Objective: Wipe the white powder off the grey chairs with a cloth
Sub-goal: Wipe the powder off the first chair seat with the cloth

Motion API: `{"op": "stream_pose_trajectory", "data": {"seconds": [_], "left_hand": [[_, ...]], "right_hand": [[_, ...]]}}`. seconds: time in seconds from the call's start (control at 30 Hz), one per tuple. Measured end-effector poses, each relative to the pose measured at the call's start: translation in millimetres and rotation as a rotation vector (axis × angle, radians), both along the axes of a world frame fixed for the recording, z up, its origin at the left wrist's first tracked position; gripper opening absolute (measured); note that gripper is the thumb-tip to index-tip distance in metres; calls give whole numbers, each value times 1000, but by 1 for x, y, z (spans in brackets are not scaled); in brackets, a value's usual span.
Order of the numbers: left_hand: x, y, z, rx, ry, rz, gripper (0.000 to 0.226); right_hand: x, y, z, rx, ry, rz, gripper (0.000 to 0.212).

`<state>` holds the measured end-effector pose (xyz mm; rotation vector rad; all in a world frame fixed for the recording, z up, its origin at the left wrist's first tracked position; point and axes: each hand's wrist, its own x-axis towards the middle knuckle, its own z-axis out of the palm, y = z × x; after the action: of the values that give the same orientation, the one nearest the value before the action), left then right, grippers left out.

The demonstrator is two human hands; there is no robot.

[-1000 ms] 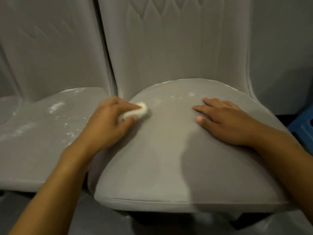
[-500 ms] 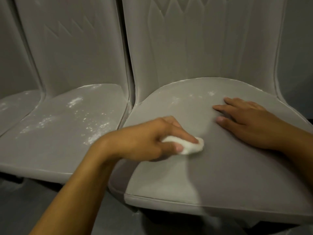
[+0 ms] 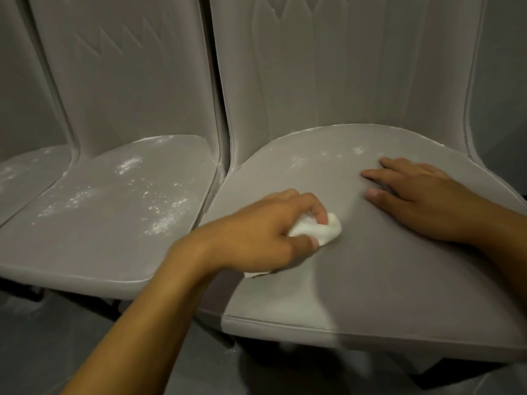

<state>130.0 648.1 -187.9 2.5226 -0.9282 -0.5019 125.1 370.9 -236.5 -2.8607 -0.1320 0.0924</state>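
- My left hand (image 3: 265, 232) grips the cloth (image 3: 330, 233) — fingers curled over its top, thumb closed in under its near side — and presses it onto the seat of the right chair (image 3: 385, 280), a little left of the seat's middle.
- The cloth is a small white wad. Most of it sits hidden in my palm, one end pokes out past my fingertips, and a scrap shows under the heel of my hand.
- My right hand (image 3: 422, 201) lies flat on the same seat, farther back and to the right, apart from the cloth. Its fingers are straight and slightly spread, and it holds nothing.
- A few faint flecks of powder (image 3: 358, 150) sit near the back of this seat, just beyond my right fingertips, with a thin pale line along the rear rim.
- The middle chair (image 3: 114, 252), just beside on the left, carries far more — white patches and speckles across much of its seat.
- A third chair (image 3: 22, 178) shows only a corner of its seat at the far left, also dusted white.
- The floor (image 3: 57, 352) below is dark.
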Motion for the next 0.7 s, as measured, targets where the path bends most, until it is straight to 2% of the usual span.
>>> {"op": "stream_pose_trajectory", "data": {"seconds": [0.03, 0.07, 0.2, 0.27, 0.4, 0.53, 0.6, 0.7], "left_hand": [[-1, 0, 5, -41, 64, 6, 28], [3, 3, 10, -63, 48, 38, 28], [42, 40, 6, 24, -366, 343, 33], [51, 43, -10, -25, -371, 468, 35], [43, 4, -45, -48, -445, 281, 38], [39, -26, -39, -130, -333, 142, 40], [48, -31, -36, -39, -431, 215, 38], [78, -41, -33, 283, -626, 446, 31]], "right_hand": [[-1, 0, 0, 4, 1, -4, 69], [-1, -1, 1, 7, -1, -6, 70], [-3, 0, 1, 0, -7, -11, 66], [-3, 1, 1, 2, -11, -18, 69], [-2, 3, 1, -23, -14, -15, 68], [-3, 2, 1, -30, -4, -3, 70], [-4, 2, 2, -25, -1, 1, 70], [-5, 2, 1, -34, -3, 4, 64]]}}
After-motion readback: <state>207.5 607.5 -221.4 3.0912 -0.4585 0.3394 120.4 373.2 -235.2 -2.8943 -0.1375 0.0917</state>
